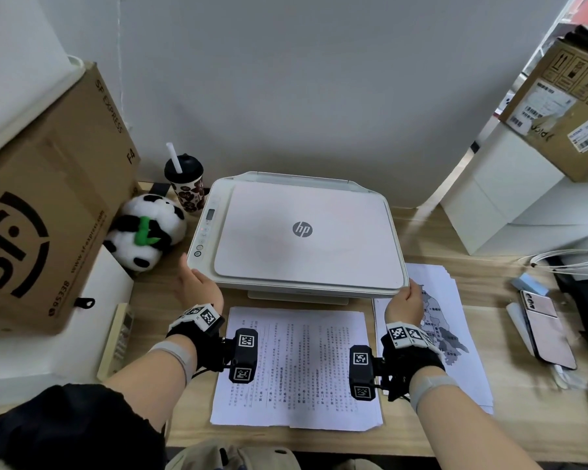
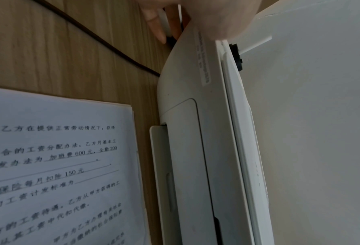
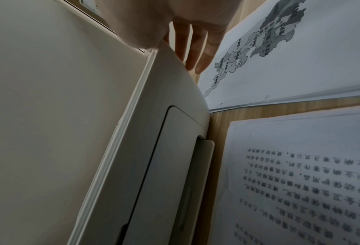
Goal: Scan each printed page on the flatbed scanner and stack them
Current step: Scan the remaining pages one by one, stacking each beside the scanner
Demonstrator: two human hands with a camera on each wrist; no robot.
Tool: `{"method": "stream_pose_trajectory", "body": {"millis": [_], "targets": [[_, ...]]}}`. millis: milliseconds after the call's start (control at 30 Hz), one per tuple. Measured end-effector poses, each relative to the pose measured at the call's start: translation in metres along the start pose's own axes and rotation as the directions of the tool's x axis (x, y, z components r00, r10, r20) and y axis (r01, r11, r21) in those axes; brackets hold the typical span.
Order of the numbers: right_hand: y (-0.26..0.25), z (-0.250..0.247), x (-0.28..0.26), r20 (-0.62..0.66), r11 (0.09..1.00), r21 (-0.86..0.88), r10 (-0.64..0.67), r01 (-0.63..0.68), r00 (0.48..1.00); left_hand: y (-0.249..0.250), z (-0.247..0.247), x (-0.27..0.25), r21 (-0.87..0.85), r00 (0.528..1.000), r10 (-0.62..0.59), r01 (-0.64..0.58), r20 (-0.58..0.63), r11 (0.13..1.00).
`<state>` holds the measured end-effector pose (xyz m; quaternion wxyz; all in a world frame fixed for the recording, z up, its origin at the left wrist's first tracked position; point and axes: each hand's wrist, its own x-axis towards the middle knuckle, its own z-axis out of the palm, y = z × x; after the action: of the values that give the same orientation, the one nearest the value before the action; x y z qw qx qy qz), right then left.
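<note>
The white HP flatbed scanner (image 1: 302,232) stands on the wooden desk with its lid down. My left hand (image 1: 197,286) is at its front left corner; the fingers (image 2: 155,21) lie straight along the side and the palm is against the edge. At the front right corner my right hand (image 1: 406,301) touches the scanner (image 3: 164,99) with straight fingers (image 3: 197,49) pointing down beside it. A stack of printed text pages (image 1: 296,364) lies in front of the scanner. A stack topped by a map page (image 1: 455,327) lies to the right, partly under my right hand.
A large SF Express carton (image 1: 48,215), a plush panda (image 1: 146,232) and a lidded cup with a straw (image 1: 185,184) crowd the left. White boxes (image 1: 506,198), coiled cable (image 1: 567,259) and a phone (image 1: 547,327) sit on the right. A dark cord (image 2: 90,36) runs across the desk.
</note>
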<state>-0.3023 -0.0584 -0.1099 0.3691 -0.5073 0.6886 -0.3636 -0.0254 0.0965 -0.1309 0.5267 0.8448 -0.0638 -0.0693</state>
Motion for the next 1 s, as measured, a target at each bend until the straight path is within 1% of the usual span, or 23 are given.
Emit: {"method": "stream_pose_trajectory", "body": {"millis": [267, 367, 400, 433, 500, 533, 567, 633, 700, 767, 800, 900, 967, 1000], "targets": [[-0.002, -0.001, 0.000, 0.009, 1.000, 0.011, 0.004, -0.004, 1.000, 0.006, -0.003, -0.003, 0.061, 1.000, -0.009, 0.008, 0.020, 0.998], [-0.004, -0.002, 0.000, 0.015, 1.000, 0.010, 0.017, -0.017, 1.000, 0.018, -0.012, -0.003, 0.147, 0.998, -0.050, 0.044, 0.033, 0.988], [-0.004, -0.003, 0.001, 0.019, 1.000, 0.014, 0.026, -0.026, 0.999, 0.025, -0.018, -0.001, 0.189, 0.998, -0.045, 0.036, 0.042, 0.981], [-0.006, -0.004, 0.001, 0.023, 0.999, 0.018, 0.033, -0.033, 0.999, 0.034, -0.023, 0.001, 0.242, 0.998, -0.013, -0.001, 0.057, 0.970], [-0.008, -0.006, 0.001, 0.031, 0.998, 0.026, 0.050, -0.051, 0.998, 0.051, -0.030, 0.010, 0.378, 0.988, 0.091, -0.134, 0.128, 0.916], [-0.008, -0.006, 0.002, 0.032, 0.998, 0.028, 0.059, -0.060, 0.998, 0.060, -0.030, 0.014, 0.434, 0.976, 0.116, -0.185, 0.182, 0.881], [-0.008, -0.006, 0.002, 0.033, 0.997, 0.030, 0.066, -0.067, 0.997, 0.067, -0.029, 0.018, 0.474, 0.965, 0.107, -0.212, 0.238, 0.855], [-0.009, -0.006, 0.004, 0.035, 0.996, 0.043, 0.078, -0.079, 0.996, 0.076, -0.025, 0.022, 0.516, 0.946, 0.036, -0.208, 0.323, 0.831], [-0.007, -0.007, 0.007, 0.035, 0.994, 0.066, 0.087, -0.089, 0.996, 0.079, -0.020, 0.024, 0.556, 0.923, -0.016, -0.217, 0.384, 0.802], [-0.006, -0.009, 0.008, 0.034, 0.990, 0.096, 0.101, -0.104, 0.994, 0.079, -0.016, 0.027, 0.597, 0.898, -0.050, -0.248, 0.437, 0.763], [-0.006, -0.011, 0.009, 0.028, 0.988, 0.109, 0.108, -0.111, 0.994, 0.080, -0.015, 0.028, 0.601, 0.886, -0.064, -0.256, 0.459, 0.757], [-0.007, -0.017, 0.012, -0.008, 0.981, 0.149, 0.130, -0.128, 0.991, 0.080, -0.013, 0.035, 0.563, 0.858, -0.123, -0.212, 0.498, 0.799], [-0.008, -0.021, 0.015, -0.034, 0.974, 0.183, 0.142, -0.134, 0.989, 0.082, -0.013, 0.042, 0.517, 0.852, -0.115, -0.197, 0.510, 0.833], [-0.009, -0.023, 0.017, -0.052, 0.970, 0.203, 0.145, -0.132, 0.988, 0.085, -0.013, 0.046, 0.475, 0.855, -0.084, -0.199, 0.511, 0.857]]}}
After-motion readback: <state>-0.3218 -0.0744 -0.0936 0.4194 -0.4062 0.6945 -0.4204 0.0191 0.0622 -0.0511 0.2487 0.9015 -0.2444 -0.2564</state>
